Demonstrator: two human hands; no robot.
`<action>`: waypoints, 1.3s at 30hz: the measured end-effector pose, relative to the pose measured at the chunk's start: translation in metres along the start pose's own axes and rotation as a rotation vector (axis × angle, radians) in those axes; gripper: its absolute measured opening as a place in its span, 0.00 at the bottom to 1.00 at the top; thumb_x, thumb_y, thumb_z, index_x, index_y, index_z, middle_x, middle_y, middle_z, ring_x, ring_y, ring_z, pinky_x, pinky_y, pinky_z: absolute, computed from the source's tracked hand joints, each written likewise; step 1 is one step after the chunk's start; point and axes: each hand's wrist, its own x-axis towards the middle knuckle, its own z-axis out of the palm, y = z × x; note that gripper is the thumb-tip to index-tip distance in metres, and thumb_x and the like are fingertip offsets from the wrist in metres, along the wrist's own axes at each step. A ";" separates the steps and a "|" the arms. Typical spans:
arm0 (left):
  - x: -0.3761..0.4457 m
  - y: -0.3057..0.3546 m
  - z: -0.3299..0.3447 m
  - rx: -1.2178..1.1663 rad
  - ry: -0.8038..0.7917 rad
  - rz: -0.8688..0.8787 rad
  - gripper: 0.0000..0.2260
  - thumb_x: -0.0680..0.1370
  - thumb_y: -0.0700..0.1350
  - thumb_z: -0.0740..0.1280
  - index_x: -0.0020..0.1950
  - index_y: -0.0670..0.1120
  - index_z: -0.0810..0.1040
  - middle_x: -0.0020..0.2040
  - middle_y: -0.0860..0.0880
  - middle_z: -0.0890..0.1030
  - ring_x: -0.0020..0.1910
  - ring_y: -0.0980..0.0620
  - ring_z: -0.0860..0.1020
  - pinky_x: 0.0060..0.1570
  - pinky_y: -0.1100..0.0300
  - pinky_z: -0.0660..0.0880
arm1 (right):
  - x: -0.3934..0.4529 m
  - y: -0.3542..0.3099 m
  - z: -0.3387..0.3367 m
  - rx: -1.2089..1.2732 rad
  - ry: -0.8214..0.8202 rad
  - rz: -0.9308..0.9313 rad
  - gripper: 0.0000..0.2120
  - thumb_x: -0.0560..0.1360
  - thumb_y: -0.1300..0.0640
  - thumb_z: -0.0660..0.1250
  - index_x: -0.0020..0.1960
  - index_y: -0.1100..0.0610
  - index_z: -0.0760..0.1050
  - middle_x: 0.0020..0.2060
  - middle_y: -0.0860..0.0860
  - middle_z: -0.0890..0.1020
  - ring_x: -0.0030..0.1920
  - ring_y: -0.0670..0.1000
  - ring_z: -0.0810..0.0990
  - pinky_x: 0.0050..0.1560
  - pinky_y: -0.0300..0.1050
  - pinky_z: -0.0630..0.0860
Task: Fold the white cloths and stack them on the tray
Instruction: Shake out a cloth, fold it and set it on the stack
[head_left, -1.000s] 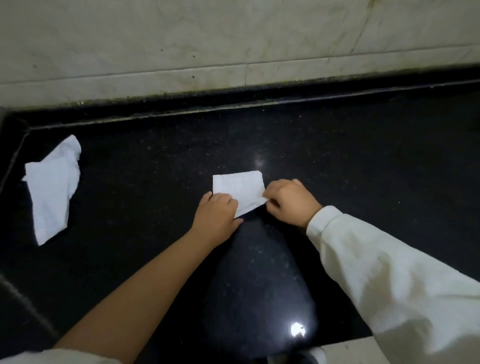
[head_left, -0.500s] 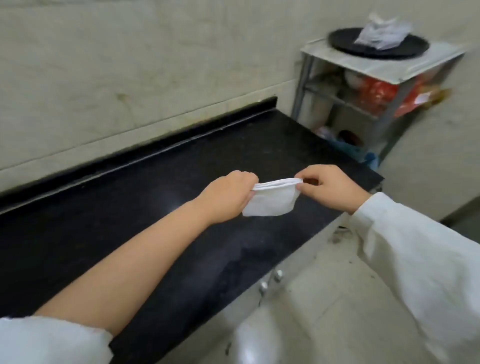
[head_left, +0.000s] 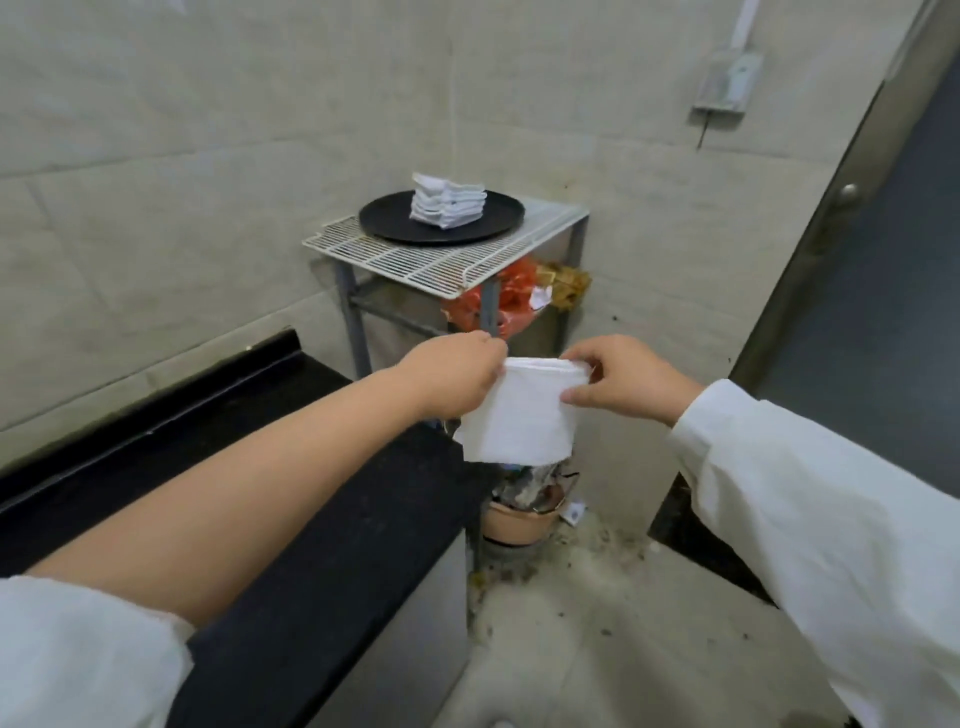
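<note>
Cloth (head_left: 519, 415), white & folded, hangs in the air between both hands, past the end of the black counter (head_left: 311, 545). Left hand (head_left: 457, 376) pinches its top left corner w/ curled fingers. Right hand (head_left: 623, 379) pinches the top right corner w/ thumb below & fingers on top. The cloth's top edge is pulled flat from hand to hand; the rest hangs down below them. Farther back, higher in view, a round black tray (head_left: 395, 221) sits on a white wire rack (head_left: 415, 260) by the wall. A stack of folded white cloths (head_left: 449, 201) sits on the tray, near its middle. The held cloth is well apart from the tray, closer to the person. Under the rack are red & yellow bags (head_left: 519, 296). Down low on the floor is a pink tub (head_left: 519, 522) w/ stuff in it. A dark door (head_left: 883, 312) is on the right.
</note>
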 end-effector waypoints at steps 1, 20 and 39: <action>0.021 -0.002 -0.001 0.008 0.005 0.014 0.10 0.81 0.42 0.54 0.56 0.40 0.71 0.56 0.42 0.74 0.56 0.43 0.74 0.48 0.54 0.68 | 0.017 0.011 -0.005 -0.028 0.023 -0.012 0.10 0.72 0.58 0.68 0.53 0.59 0.80 0.41 0.50 0.76 0.45 0.49 0.73 0.49 0.45 0.70; 0.352 -0.173 -0.051 -0.560 0.261 -0.561 0.11 0.77 0.36 0.63 0.59 0.41 0.75 0.44 0.43 0.77 0.26 0.56 0.76 0.41 0.55 0.78 | 0.424 0.093 -0.108 0.022 0.059 -0.234 0.10 0.73 0.68 0.60 0.49 0.64 0.78 0.29 0.52 0.76 0.17 0.40 0.75 0.23 0.29 0.73; 0.460 -0.249 -0.019 -0.265 0.544 -0.953 0.12 0.77 0.37 0.62 0.58 0.39 0.79 0.60 0.42 0.78 0.57 0.45 0.77 0.55 0.63 0.68 | 0.643 0.117 -0.055 0.263 -0.014 -0.673 0.10 0.75 0.65 0.61 0.52 0.66 0.79 0.51 0.62 0.82 0.53 0.59 0.78 0.39 0.40 0.61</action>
